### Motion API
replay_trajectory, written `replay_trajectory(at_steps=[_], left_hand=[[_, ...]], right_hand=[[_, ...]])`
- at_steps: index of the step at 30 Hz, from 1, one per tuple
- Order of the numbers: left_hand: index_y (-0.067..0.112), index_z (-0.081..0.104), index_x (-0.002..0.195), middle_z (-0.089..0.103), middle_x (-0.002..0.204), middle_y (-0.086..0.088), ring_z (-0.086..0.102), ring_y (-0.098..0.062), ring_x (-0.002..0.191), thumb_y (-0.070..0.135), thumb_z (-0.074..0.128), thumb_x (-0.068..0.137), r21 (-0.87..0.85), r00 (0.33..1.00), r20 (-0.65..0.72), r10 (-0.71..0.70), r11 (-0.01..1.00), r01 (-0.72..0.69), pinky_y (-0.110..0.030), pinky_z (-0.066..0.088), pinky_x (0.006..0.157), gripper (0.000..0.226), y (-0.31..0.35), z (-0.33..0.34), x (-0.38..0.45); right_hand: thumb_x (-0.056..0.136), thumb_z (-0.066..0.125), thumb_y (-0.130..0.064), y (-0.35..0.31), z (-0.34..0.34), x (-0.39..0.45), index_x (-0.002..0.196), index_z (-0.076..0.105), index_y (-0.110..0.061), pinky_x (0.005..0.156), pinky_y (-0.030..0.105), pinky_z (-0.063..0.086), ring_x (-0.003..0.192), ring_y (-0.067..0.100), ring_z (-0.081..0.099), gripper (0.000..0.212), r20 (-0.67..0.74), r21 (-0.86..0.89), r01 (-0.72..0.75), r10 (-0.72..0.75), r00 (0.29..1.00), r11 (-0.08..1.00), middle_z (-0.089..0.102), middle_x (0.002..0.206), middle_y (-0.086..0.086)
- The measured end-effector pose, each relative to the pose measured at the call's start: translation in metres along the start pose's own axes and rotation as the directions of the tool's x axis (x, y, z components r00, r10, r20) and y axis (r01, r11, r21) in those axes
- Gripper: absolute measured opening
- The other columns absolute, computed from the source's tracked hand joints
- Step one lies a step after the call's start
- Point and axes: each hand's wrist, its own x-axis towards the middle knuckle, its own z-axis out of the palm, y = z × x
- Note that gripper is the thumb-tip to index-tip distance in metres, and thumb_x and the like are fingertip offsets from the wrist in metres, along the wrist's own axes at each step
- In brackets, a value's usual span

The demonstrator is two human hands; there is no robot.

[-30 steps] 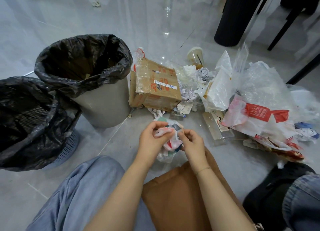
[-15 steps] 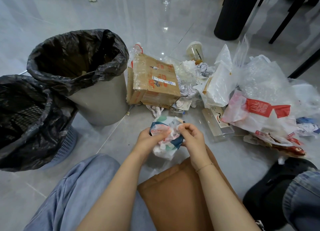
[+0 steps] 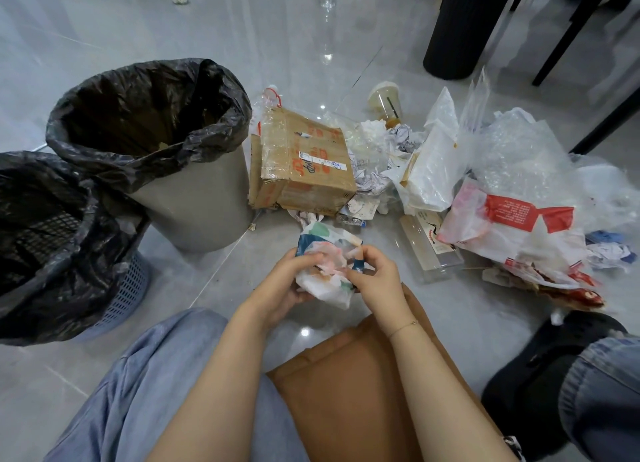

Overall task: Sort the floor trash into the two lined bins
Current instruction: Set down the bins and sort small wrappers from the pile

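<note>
Head view: a crumpled white plastic wrapper with teal, pink and dark blue print (image 3: 327,266) is held above the grey tiled floor (image 3: 457,309), just in front of the person's knees. The left hand (image 3: 287,281) cups it from the left and below, fingers curled round the bunched film. The right hand (image 3: 375,276) pinches its right edge between thumb and fingertips; a thin bracelet (image 3: 403,327) shows on that wrist.

Under the forearms lies a tan padded cushion (image 3: 360,392), between light blue trouser legs (image 3: 145,385).

Just beyond the wrapper sits a battered brown cardboard box with tape and a shipping label (image 3: 304,165). Left of it stands a grey round bin lined with a black plastic bag (image 3: 152,126), its mouth open. Touching that bin on the left is a blue latticed basket lined with another black bag (image 3: 45,240).

Right of the box, crumpled white papers (image 3: 384,139) and a clear plastic cup with brownish liquid (image 3: 384,103) lie near each other. Further right is a heap of clear and white plastic bags (image 3: 502,157), with a white bag bearing a red printed band (image 3: 509,219) in front. A clear rectangular plastic box (image 3: 429,247) lies beside it.

An upright clear bottle (image 3: 327,11) stands well apart at the top, and a black ribbed cylinder (image 3: 460,25) stands at upper right.
</note>
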Motion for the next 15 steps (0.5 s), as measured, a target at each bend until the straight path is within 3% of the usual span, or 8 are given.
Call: replay_trajectory(at_steps=[5,7,10,15], left_hand=[[0.023,0.061,0.113,0.071,0.104,-0.007,0.067,-0.024,0.093,0.003,0.054,0.091,0.005,0.997,-0.067,0.028,1.0,-0.028,-0.041,0.056,0.079,0.03,0.005,0.001,-0.004],[0.018,0.061,0.112,0.07,0.102,-0.01,0.067,-0.025,0.088,-0.004,0.051,0.09,-0.021,0.994,-0.11,0.008,1.0,-0.01,-0.038,0.058,0.071,0.033,0.006,0.0,-0.002],[0.008,0.06,0.116,0.07,0.099,-0.014,0.068,-0.025,0.083,-0.008,0.05,0.089,-0.077,0.985,-0.166,-0.05,0.996,0.038,-0.031,0.058,0.06,0.033,0.007,-0.004,-0.002],[0.001,0.06,0.117,0.069,0.103,-0.015,0.068,-0.026,0.089,0.004,0.048,0.089,-0.195,0.977,-0.145,-0.157,0.973,0.127,-0.033,0.059,0.067,0.031,0.013,-0.012,-0.012]], right_hand=[[0.082,0.056,0.017,-0.003,0.001,-0.001,0.081,0.068,-0.009,0.063,0.02,0.054,0.083,0.018,0.065,0.028,0.037,0.183,-0.069,0.064,0.997,0.981,0.068,0.096,0.005],[0.086,0.054,0.013,-0.003,0.0,-0.002,0.087,0.07,-0.005,0.067,0.024,0.055,0.087,0.02,0.065,0.023,0.122,0.257,-0.123,0.094,0.988,0.958,0.068,0.104,0.009],[0.09,0.055,0.005,-0.003,-0.003,-0.001,0.102,0.069,0.0,0.075,0.03,0.054,0.092,0.02,0.064,0.019,0.223,0.23,-0.196,0.145,0.964,0.953,0.067,0.105,0.01],[0.085,0.058,0.006,-0.014,-0.007,-0.002,0.076,0.073,-0.004,0.083,0.035,0.055,0.089,0.019,0.063,0.02,0.249,0.165,-0.207,0.163,0.955,0.964,0.067,0.095,0.003]])
